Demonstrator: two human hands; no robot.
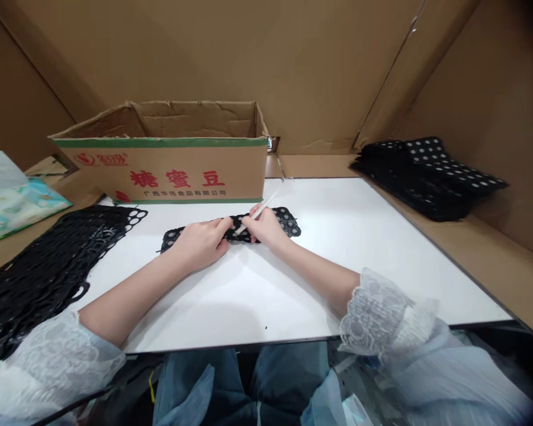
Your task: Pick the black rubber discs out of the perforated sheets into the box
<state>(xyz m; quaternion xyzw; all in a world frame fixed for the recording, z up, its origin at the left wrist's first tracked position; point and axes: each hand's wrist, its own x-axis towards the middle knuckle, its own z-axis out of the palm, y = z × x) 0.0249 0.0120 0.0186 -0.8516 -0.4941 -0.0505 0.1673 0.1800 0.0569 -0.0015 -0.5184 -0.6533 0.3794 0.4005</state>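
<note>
Head view: our right hand (266, 228) clasps a white stick (261, 209) over the black strip (289, 222) on the surface (346, 231); our left hand (203, 241) touches the strip, but we cannot tell whether its fingers grip.

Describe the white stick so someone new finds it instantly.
Find the red-lettered cardboard box, then the white tabletop at its near side. There, the right hand rests over a black, dotted strip. Pinched in that hand and slanting toward the box is the white stick: slim, straight and pale, unlike the wide black strip beneath.
</note>
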